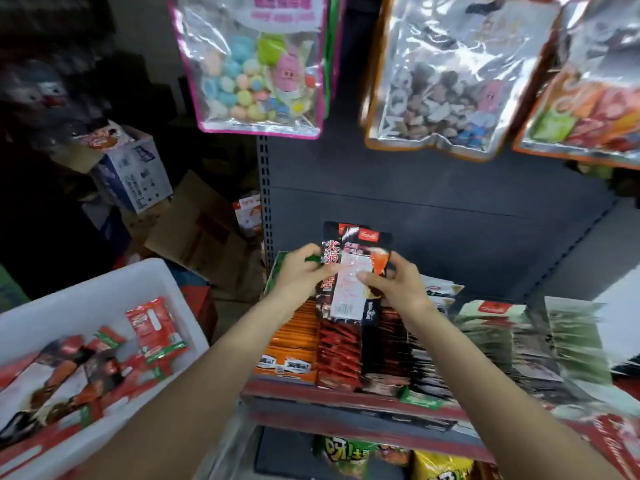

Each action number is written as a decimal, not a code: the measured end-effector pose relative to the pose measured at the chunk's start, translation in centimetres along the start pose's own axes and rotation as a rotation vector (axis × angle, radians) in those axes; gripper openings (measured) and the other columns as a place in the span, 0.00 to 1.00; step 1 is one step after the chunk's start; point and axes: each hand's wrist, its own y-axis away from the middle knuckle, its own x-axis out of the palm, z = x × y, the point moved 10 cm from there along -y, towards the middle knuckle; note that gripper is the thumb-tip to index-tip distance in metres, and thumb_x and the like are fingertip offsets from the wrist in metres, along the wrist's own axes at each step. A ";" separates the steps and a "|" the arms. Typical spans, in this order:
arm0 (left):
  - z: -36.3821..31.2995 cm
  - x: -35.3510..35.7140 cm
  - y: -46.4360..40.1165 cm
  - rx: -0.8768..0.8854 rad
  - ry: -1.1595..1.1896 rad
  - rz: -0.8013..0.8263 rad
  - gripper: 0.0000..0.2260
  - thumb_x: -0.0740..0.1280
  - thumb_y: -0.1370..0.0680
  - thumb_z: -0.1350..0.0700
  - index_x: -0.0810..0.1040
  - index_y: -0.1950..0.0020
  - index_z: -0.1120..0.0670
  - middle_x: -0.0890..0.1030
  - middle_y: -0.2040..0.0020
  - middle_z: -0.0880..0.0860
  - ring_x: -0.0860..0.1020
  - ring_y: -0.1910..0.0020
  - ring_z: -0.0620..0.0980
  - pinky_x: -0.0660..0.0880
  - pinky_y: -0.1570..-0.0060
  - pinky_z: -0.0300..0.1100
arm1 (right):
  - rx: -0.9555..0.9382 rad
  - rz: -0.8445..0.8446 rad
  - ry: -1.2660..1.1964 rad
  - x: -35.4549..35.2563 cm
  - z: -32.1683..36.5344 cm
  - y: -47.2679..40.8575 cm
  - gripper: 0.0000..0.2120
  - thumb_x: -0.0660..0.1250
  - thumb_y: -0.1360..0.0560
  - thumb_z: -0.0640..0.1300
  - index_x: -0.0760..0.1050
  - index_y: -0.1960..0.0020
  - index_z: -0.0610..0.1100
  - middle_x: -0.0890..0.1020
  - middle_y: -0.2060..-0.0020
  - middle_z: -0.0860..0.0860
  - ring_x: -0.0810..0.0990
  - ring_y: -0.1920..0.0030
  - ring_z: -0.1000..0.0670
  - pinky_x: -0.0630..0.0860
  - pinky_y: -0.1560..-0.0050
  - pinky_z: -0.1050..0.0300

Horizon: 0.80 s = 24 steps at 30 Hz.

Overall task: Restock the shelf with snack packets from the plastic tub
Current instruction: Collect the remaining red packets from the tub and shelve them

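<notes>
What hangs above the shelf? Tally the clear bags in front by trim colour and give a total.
Pink-trimmed bag: 1
Orange-trimmed bags: 2
Total: 3
Not counted: a green edge behind the pink one, and the black packets held at the shelf.

Just one camera here, head-mounted, looking forward and steeply down over both forearms at the shelf (346, 396) close in front. It's taking in the white tub (86, 299) lower left; wide-angle, edges probably warping a bit.
</notes>
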 end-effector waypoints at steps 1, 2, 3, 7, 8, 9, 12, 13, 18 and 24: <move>0.2 0.2 -0.2 0.001 -0.016 -0.035 0.08 0.71 0.26 0.57 0.73 0.53 0.57 0.78 0.59 0.56 0.75 0.59 0.48 0.69 0.59 0.42 | -0.044 -0.100 0.057 -1.8 0.4 -0.1 0.10 0.72 0.29 0.36 0.75 0.55 0.48 0.79 0.67 0.54 0.77 0.70 0.59 0.72 0.69 0.67; 0.5 -0.1 -0.4 -0.004 -0.037 -0.071 0.07 0.71 0.25 0.57 0.73 0.54 0.56 0.78 0.59 0.57 0.75 0.58 0.49 0.69 0.58 0.43 | -0.101 -0.223 0.131 -3.4 1.0 -0.1 0.11 0.71 0.29 0.36 0.72 0.60 0.50 0.75 0.70 0.55 0.73 0.71 0.59 0.71 0.67 0.65; 0.7 -0.2 -0.5 -0.015 -0.052 -0.100 0.07 0.70 0.25 0.56 0.72 0.55 0.53 0.78 0.58 0.57 0.75 0.57 0.50 0.71 0.56 0.44 | -0.166 -0.337 0.208 -5.0 1.7 0.1 0.14 0.70 0.28 0.36 0.69 0.63 0.50 0.72 0.71 0.54 0.69 0.71 0.57 0.69 0.65 0.61; 0.4 2.1 -0.4 -0.044 -0.078 -0.092 0.11 0.66 0.22 0.57 0.74 0.41 0.56 0.80 0.48 0.54 0.78 0.51 0.50 0.76 0.46 0.50 | -0.269 -0.275 0.496 -3.1 3.9 0.5 0.05 0.61 0.21 0.47 0.74 0.55 0.51 0.79 0.64 0.48 0.77 0.64 0.50 0.71 0.60 0.54; 0.0 3.0 -0.4 -0.030 -0.048 -0.070 0.11 0.65 0.21 0.58 0.75 0.39 0.59 0.80 0.48 0.55 0.79 0.53 0.50 0.78 0.49 0.49 | -0.244 -0.165 0.600 -1.3 3.4 0.3 0.12 0.57 0.20 0.53 0.75 0.44 0.50 0.82 0.54 0.46 0.80 0.54 0.45 0.74 0.54 0.51; -0.4 3.9 -0.4 -0.014 -0.006 -0.046 0.10 0.63 0.20 0.59 0.76 0.40 0.60 0.81 0.50 0.56 0.80 0.55 0.50 0.79 0.53 0.47 | -0.190 -0.031 0.638 0.4 2.3 0.1 0.20 0.52 0.20 0.58 0.71 0.33 0.52 0.80 0.41 0.46 0.77 0.41 0.43 0.73 0.44 0.50; -0.8 4.5 -0.1 -0.038 0.161 -0.022 0.08 0.58 0.18 0.58 0.76 0.46 0.55 0.81 0.53 0.55 0.81 0.58 0.48 0.80 0.58 0.40 | -0.125 0.167 0.395 2.9 1.0 -0.2 0.26 0.44 0.19 0.60 0.56 0.24 0.53 0.64 0.26 0.51 0.61 0.26 0.51 0.58 0.27 0.50; -0.5 4.4 -0.1 -0.052 0.180 -0.016 0.08 0.59 0.18 0.55 0.76 0.45 0.53 0.82 0.51 0.55 0.82 0.56 0.49 0.80 0.55 0.43 | -0.150 0.158 0.335 2.7 1.0 -0.6 0.23 0.47 0.18 0.56 0.58 0.25 0.52 0.64 0.27 0.51 0.61 0.27 0.52 0.57 0.26 0.50; 0.3 4.8 0.0 -0.038 0.082 0.087 0.17 0.69 0.25 0.54 0.74 0.38 0.52 0.82 0.48 0.48 0.82 0.53 0.40 0.80 0.55 0.38 | -0.129 0.122 0.152 0.3 -0.5 -1.7 0.24 0.64 0.23 0.40 0.67 0.30 0.57 0.75 0.40 0.45 0.80 0.47 0.50 0.81 0.52 0.52; 0.0 5.8 -1.3 0.011 0.063 0.078 0.13 0.67 0.24 0.63 0.75 0.40 0.54 0.82 0.50 0.52 0.81 0.51 0.48 0.78 0.56 0.37 | -0.071 -0.016 0.227 -4.3 -0.2 -3.2 0.23 0.75 0.32 0.40 0.75 0.38 0.45 0.82 0.53 0.47 0.81 0.51 0.47 0.78 0.45 0.45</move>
